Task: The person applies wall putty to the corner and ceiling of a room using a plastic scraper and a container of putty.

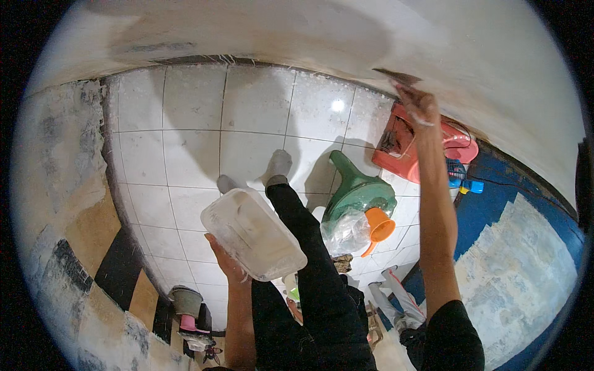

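Note:
My left hand grips a white rectangular plastic tub from its left and under side. Whitish paste smears the inside of the tub, which I hold tilted above my legs. Out to the far right, my right hand is closed round a flat scraper, its dark blade at the lower part of the pale wall. White residue marks the fingers of this hand. The scraper's handle is mostly hidden in my grip.
A green plastic stool carries a clear plastic bag and an orange dipper. Below my right forearm sits a red plastic stool, near a small blue fan and a cable. A bucket stands lower left on the tiled floor.

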`<state>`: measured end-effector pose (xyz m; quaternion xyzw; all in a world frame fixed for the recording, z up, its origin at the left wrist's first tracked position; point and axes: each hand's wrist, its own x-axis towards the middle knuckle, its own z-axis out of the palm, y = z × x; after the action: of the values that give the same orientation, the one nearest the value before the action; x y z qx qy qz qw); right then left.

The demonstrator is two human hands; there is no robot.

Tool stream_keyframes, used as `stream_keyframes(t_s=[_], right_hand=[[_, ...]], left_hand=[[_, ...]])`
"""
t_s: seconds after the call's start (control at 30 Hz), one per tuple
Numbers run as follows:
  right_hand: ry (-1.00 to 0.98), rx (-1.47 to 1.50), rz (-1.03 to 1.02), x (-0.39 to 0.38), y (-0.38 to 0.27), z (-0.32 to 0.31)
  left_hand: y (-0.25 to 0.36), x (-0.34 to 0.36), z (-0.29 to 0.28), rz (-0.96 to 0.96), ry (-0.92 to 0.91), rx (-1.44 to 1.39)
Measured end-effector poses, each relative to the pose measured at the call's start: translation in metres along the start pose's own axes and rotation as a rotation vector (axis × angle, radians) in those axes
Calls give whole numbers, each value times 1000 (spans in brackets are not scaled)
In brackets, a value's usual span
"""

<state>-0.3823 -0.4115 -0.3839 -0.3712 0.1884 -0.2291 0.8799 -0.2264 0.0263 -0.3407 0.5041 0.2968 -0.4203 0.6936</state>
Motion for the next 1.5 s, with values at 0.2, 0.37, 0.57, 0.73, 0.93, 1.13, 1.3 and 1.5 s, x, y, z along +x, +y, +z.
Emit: stream_keyframes(t_s=[0.2,0.37,0.57,0.73,0.93,1.13,1.3,1.5], right_hand=[[877,281,-46,-15,-57,96],[713,-574,91,-33,-92,164],[569,-598,-5,-66,-124,235],[628,269,108,-19,27,189],[8,83,-294,66,105,16],[777,508,-32,91,63,145],[482,-55,-64,61,28,155],[621,-271,-6,48,-39,251]], left_hand=[[14,0,-21,11,19,1],[37,-15,-24,28,-33,-39],[50,-24,-21,-8,-172,-158],[68,-37,-40,93,-96,-95],[52,-34,-42,53,-42,-55],[69,-39,-78,48,14,-113],[66,-35,-73,-16,-14,-190],[91,-44,-52,54,-165,-200]])
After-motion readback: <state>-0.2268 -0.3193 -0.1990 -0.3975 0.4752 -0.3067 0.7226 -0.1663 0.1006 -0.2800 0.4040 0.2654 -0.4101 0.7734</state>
